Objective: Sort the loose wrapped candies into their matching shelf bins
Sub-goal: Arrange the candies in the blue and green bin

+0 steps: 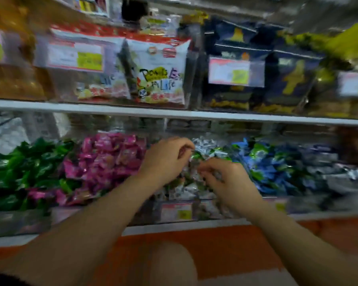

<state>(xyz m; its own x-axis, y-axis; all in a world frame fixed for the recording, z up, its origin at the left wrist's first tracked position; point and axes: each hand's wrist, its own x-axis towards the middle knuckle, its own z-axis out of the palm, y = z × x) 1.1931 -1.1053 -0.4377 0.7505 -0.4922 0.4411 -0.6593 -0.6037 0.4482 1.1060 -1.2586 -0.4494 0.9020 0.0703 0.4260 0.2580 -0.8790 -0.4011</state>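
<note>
We are in the picking step: both hands are down in the middle bin (176, 212) of the lower shelf, close together but not touching. The left hand (165, 162) sits a little farther in, and the right hand (227, 180) is nearer and to its right. The fingers of both curl over a mixed heap of silver and green wrapped candies (205, 148). The picture is smeared, so we cannot tell whether either hand has a sweet pinched or is only raking through.

To the left lie the pink candies (108, 159) and, beyond them, the green candies (19, 170). To the right are the blue candies (262, 168), then the grey candies (335, 172).

Much of the sorting looks unfinished, as strays show in several heaps. Next, we judge, one stray must be nipped by its wrapper and lifted without dragging its neighbours along. A green one, say, would go left across the pink heap.
</note>
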